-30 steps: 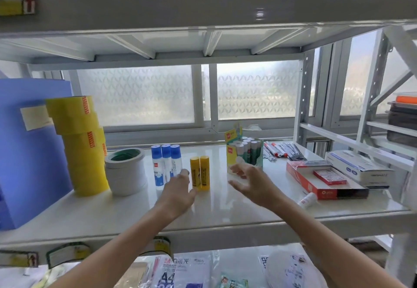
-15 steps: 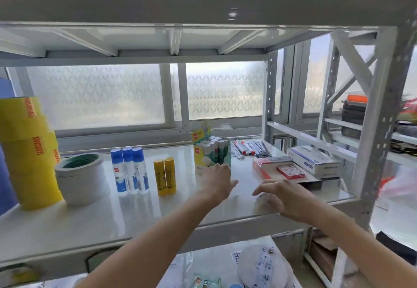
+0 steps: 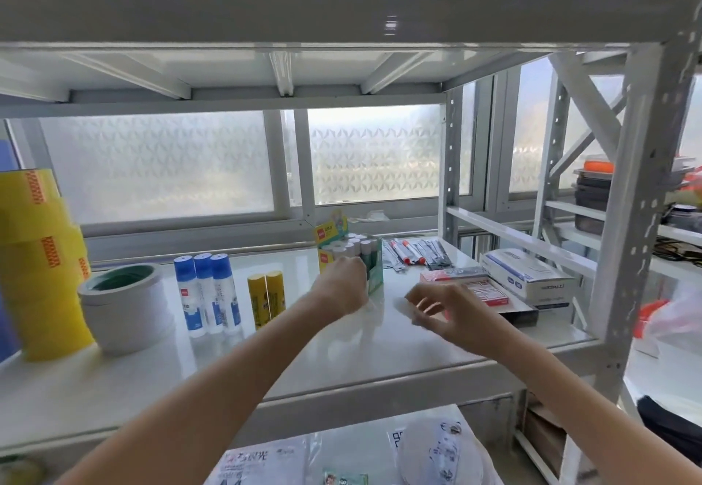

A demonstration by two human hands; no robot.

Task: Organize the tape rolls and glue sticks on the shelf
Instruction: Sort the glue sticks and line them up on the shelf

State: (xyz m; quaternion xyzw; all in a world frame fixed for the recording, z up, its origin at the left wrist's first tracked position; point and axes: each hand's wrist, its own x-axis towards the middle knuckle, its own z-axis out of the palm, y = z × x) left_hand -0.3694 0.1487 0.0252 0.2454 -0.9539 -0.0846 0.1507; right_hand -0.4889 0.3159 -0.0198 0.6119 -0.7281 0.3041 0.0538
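Left hand point(image 3: 343, 283) touches the green box point(image 3: 364, 260) of white-capped glue sticks, grip hidden; right hand point(image 3: 452, 313) open, empty.

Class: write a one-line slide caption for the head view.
Left hand on the display box of glue sticks; right hand open above the shelf.

Head view (worn) faces the shelf point(image 3: 380, 340) closely.

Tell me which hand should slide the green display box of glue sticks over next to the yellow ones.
Left. The left hand is already at the green display box, on the side facing the yellow glue sticks. The right hand hovers open above the shelf, nearer the red box.
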